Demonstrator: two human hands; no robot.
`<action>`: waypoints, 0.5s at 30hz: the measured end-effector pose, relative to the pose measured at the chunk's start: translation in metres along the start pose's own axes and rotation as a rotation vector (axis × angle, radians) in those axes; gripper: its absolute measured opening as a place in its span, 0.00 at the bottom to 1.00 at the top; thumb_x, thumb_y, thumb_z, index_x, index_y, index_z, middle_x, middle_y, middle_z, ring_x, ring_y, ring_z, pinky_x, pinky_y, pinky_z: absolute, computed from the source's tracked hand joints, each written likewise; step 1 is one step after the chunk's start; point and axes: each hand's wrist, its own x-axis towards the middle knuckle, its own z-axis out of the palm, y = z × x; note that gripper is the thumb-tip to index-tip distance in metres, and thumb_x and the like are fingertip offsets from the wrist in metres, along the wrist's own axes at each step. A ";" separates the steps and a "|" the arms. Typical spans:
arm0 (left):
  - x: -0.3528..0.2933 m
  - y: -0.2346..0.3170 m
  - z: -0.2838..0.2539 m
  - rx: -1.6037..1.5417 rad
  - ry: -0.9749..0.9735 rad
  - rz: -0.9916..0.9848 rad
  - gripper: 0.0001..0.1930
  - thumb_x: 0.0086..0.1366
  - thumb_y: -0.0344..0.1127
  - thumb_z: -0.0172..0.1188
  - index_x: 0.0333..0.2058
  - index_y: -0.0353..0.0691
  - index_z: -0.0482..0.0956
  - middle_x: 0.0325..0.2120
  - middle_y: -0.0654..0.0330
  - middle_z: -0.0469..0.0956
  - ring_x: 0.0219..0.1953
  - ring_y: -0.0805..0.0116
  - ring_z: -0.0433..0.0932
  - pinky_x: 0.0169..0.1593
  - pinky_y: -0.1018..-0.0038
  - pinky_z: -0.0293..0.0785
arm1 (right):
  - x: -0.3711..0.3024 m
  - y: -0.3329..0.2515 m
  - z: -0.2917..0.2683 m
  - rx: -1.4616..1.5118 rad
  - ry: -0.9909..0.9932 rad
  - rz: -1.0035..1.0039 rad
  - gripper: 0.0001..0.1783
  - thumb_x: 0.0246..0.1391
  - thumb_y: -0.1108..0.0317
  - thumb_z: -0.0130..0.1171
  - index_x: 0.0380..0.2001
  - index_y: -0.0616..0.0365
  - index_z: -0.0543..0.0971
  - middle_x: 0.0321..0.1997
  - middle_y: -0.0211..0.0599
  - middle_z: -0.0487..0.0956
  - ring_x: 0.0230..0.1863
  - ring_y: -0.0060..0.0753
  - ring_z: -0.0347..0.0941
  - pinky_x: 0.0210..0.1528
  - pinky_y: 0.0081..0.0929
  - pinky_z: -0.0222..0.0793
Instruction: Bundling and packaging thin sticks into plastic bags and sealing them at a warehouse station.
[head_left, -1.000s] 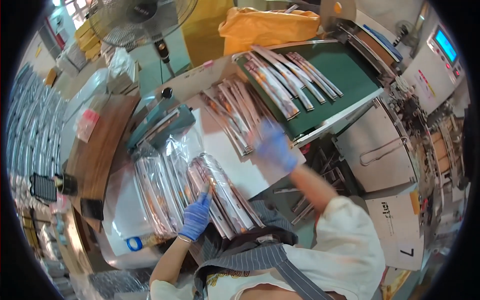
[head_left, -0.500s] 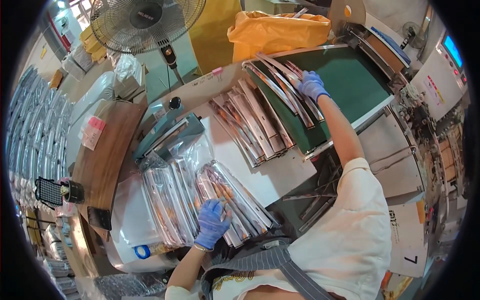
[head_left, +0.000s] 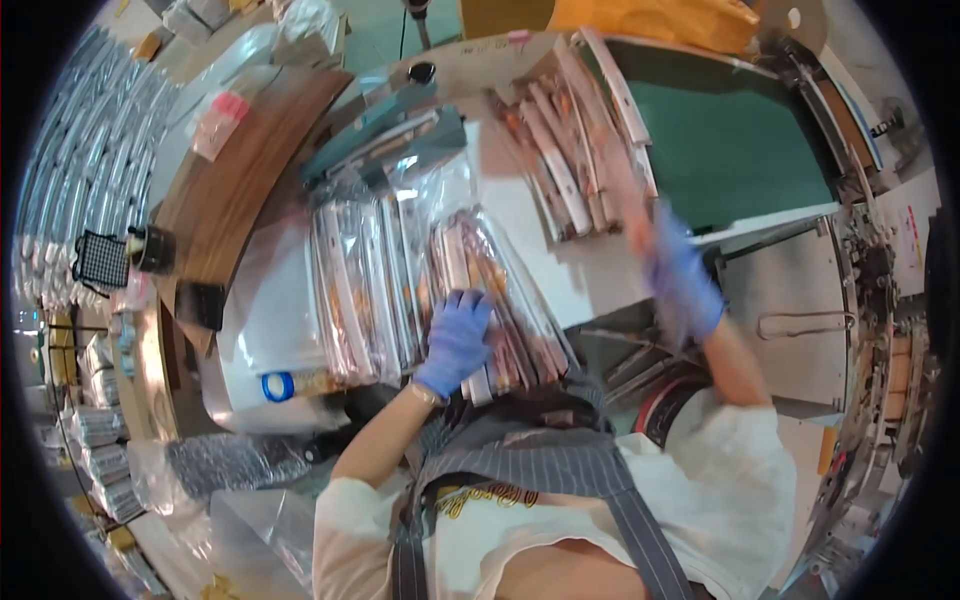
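Note:
My left hand (head_left: 458, 343), in a blue-violet glove, has its fingers curled over long flat strips. They lie at the near edge of the table among clear-bagged strips (head_left: 510, 300). My right hand (head_left: 685, 280), gloved alike, is smeared by motion beyond the table's right side. Blurred long printed strips (head_left: 615, 150) reach away from its fingers toward the far edge, and the hand seems closed on their near end. Just left of them, a loose pile of similar strips (head_left: 550, 165) lies on the white table. More bagged strips (head_left: 350, 290) lie left of my left hand.
A green conveyor belt (head_left: 735, 145) stands at the far right. Behind the bags is a grey-green holder (head_left: 385, 150). A curved wooden board (head_left: 240, 190) and a blue tape roll (head_left: 277, 387) are on the left. A yellow bag (head_left: 660, 22) is at the back.
My right hand has come off the green belt toward me, and the strips there have moved left with it. My left hand stays at the bagged strips. The head view has tilted down.

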 end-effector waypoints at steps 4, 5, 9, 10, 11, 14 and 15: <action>0.012 -0.041 0.031 0.072 -0.045 -0.087 0.07 0.54 0.35 0.56 0.29 0.39 0.70 0.24 0.56 0.71 0.28 0.59 0.71 0.33 0.67 0.68 | -0.177 -0.016 0.026 -0.281 -0.538 -0.216 0.35 0.47 0.78 0.46 0.60 0.60 0.49 0.28 0.49 0.68 0.28 0.45 0.67 0.31 0.34 0.65; 0.022 -0.049 0.031 -0.186 -0.087 -0.185 0.07 0.55 0.35 0.55 0.30 0.39 0.70 0.23 0.55 0.71 0.26 0.59 0.72 0.31 0.67 0.69 | -0.205 -0.003 0.030 -0.224 -0.630 -0.099 0.36 0.46 0.79 0.47 0.60 0.61 0.49 0.30 0.51 0.68 0.29 0.47 0.67 0.32 0.35 0.66; 0.035 -0.034 0.015 -0.603 -0.214 -0.236 0.06 0.56 0.33 0.53 0.31 0.39 0.69 0.20 0.52 0.71 0.22 0.56 0.73 0.27 0.66 0.69 | -0.229 -0.024 0.037 -0.114 -0.750 0.115 0.40 0.43 0.79 0.48 0.60 0.65 0.45 0.39 0.58 0.66 0.35 0.57 0.68 0.37 0.39 0.66; 0.032 -0.026 0.011 -0.603 -0.211 -0.232 0.06 0.56 0.33 0.53 0.31 0.39 0.69 0.20 0.52 0.71 0.22 0.56 0.73 0.27 0.66 0.69 | -0.206 -0.045 0.045 -0.129 -0.623 0.051 0.35 0.44 0.77 0.48 0.57 0.64 0.51 0.38 0.56 0.67 0.34 0.55 0.69 0.35 0.42 0.65; 0.026 -0.016 0.007 -0.472 -0.111 -0.124 0.06 0.56 0.33 0.53 0.31 0.39 0.69 0.20 0.51 0.71 0.23 0.54 0.73 0.27 0.65 0.69 | -0.184 -0.056 0.059 -0.142 -0.497 -0.017 0.30 0.46 0.76 0.49 0.54 0.62 0.56 0.37 0.55 0.68 0.34 0.53 0.69 0.34 0.44 0.65; 0.011 0.003 -0.002 -0.321 0.008 -0.004 0.07 0.56 0.35 0.53 0.33 0.42 0.70 0.24 0.54 0.74 0.26 0.54 0.75 0.30 0.64 0.71 | -0.108 -0.059 0.128 -0.297 -0.181 -0.045 0.17 0.43 0.75 0.52 0.38 0.64 0.62 0.36 0.57 0.66 0.36 0.59 0.67 0.36 0.46 0.65; 0.004 0.002 -0.004 -0.290 0.109 -0.020 0.07 0.55 0.33 0.53 0.32 0.40 0.69 0.23 0.53 0.73 0.26 0.53 0.74 0.29 0.64 0.70 | -0.079 -0.054 0.148 -0.383 -0.022 -0.074 0.16 0.44 0.70 0.54 0.36 0.63 0.63 0.35 0.56 0.66 0.35 0.58 0.67 0.35 0.45 0.64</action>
